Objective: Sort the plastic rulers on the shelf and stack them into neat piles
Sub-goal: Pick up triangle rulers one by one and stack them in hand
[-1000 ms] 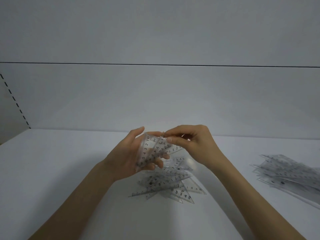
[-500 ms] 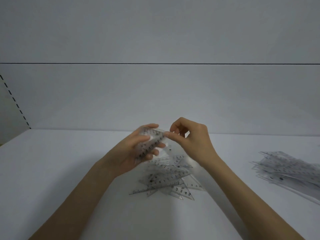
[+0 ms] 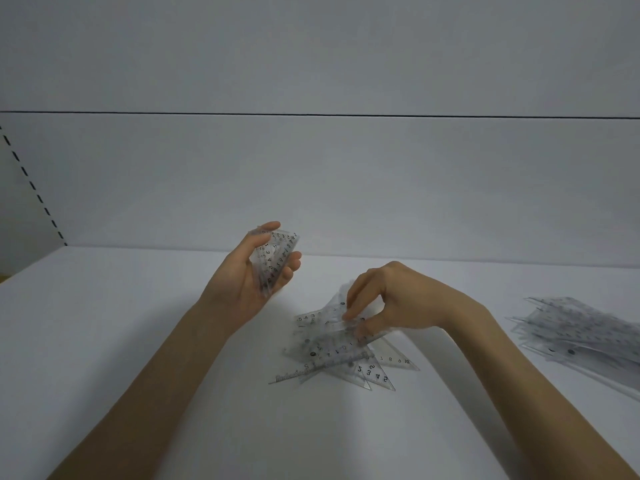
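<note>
A loose heap of clear plastic rulers and set squares (image 3: 341,355) lies on the white shelf (image 3: 138,341) at the centre. My left hand (image 3: 249,275) is raised above the shelf and holds a small stack of clear triangular rulers (image 3: 275,259) between thumb and fingers. My right hand (image 3: 391,299) is down on the heap, its thumb and fingers pinching a clear ruler (image 3: 332,318) at the top of it. A second pile of clear rulers (image 3: 581,330) lies at the right edge.
The shelf's white back wall (image 3: 311,185) rises just behind the hands. A side panel with a row of dark slots (image 3: 31,185) stands at the far left.
My right hand left the stack in my left hand and dropped to the heap, where it now pinches a ruler. My left hand moved left and up with its stack.
</note>
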